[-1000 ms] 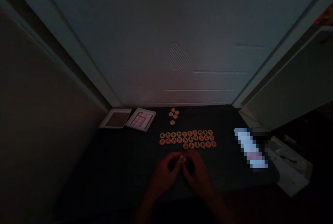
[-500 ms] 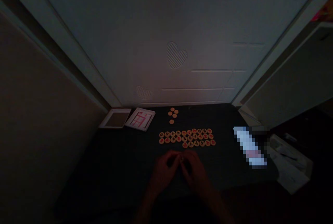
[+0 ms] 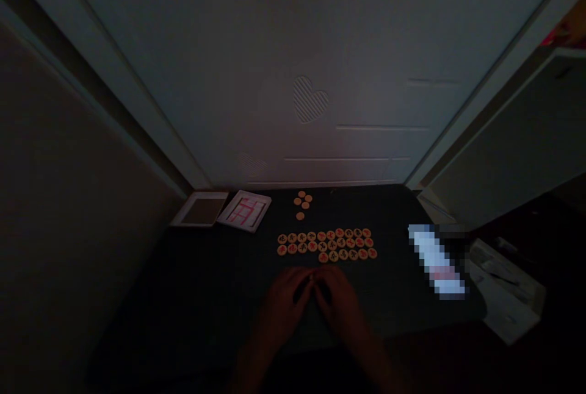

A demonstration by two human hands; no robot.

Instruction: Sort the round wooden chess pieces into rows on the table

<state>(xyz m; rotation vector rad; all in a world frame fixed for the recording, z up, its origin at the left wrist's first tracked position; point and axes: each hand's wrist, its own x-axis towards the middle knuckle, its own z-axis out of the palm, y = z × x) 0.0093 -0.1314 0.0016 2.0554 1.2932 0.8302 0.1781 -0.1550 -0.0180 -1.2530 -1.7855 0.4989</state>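
Note:
My left hand [image 3: 281,299] and my right hand [image 3: 339,299] meet at the fingertips, just in front of the rows of pieces. Both are closed in a pinch, and a small pale spot shows between them, too dark and small to name. Beyond them, round wooden Chinese chess pieces [image 3: 341,243] lie face up in three rows, marked in red or black characters. The nearest row is shorter and sits toward the right. Farther back, several plain-looking pieces [image 3: 305,205] form a loose cluster, one of them [image 3: 300,216] a little apart from the others.
Two shallow white trays stand at the back left of the dark table [image 3: 206,284]: one with a brown inside [image 3: 201,211], one with red lines [image 3: 246,211]. A bright blurred-out object [image 3: 434,260] lies at right. Beyond it is a white box [image 3: 510,290]. A pale panel [image 3: 311,162] rises behind.
The view has shifted slightly, and both hands appear a little farther left. They stay pinched together; the pieces lie in the same arrangement.

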